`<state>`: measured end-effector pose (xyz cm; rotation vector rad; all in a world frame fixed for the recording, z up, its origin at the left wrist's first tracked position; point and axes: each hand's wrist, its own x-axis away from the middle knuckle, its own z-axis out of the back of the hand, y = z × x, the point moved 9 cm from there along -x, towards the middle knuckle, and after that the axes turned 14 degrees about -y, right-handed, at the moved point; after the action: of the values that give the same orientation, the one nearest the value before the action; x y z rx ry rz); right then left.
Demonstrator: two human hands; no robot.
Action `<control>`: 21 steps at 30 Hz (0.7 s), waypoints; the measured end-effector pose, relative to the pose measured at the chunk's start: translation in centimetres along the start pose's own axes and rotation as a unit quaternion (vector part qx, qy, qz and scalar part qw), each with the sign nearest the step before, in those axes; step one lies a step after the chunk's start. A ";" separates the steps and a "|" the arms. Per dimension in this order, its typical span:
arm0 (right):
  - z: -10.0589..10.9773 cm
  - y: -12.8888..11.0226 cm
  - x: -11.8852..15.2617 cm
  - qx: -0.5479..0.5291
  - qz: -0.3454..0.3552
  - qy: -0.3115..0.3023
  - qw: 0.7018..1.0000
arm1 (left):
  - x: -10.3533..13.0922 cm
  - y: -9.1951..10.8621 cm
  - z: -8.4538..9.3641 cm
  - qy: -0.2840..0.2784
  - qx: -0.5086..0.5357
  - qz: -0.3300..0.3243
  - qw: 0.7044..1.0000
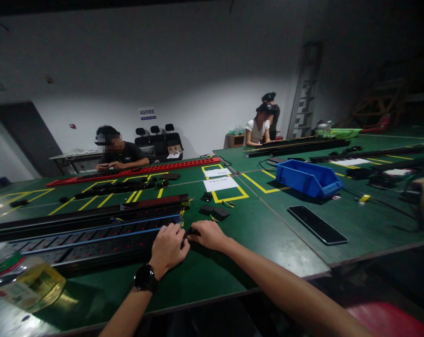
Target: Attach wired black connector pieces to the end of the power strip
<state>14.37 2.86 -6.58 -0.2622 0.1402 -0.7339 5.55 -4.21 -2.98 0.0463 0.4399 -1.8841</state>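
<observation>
Both hands met at the near strip's right end, just in front of the person. The left hand (168, 245), dark watch (145, 277) on its wrist, lay back-up by the end of the black strip (103, 244) with blue edges and red dots; its fingers were bent, but could not tell whether they gripped, undersides hidden. Right hand (208, 234) came in from the other side, fingers narrow, pinching a small dark part (193, 231) right beside the left fingertips. Part too small to make out further.

The strip lay lengthwise on the green counter (268, 238), running off to the left. Behind it, another long strip (152, 205) with a reddish-brown top, wires at its right end. Black pieces (221, 214) lay beyond the hands, near white paper (222, 183) in a yellow-taped box.

Right side: blue bin (308, 180), dark-screened phone (317, 224) lying flat in front of it. Left front corner: bottle (27, 281) with yellowish liquid, blurred. Far side: red rail (145, 169), a person in a dark top (127, 154) leaning behind it; a person in a white top (256, 131) further right.
</observation>
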 end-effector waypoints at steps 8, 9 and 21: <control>0.1 0.2 0.1 -0.007 -0.011 -0.015 1.000 | -0.1 0.1 0.1 -0.007 0.001 0.005 1.000; 0.1 0.2 0.1 -0.008 -0.011 -0.016 1.000 | -0.1 0.0 0.2 -0.006 0.002 0.005 1.000; 0.3 0.3 0.1 -0.016 -0.014 -0.022 1.000 | 0.0 0.0 0.3 -0.003 0.010 0.005 1.000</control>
<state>14.73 3.05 -6.42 -0.3110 0.1060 -0.7536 5.63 -4.34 -2.71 0.0573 0.4158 -1.8791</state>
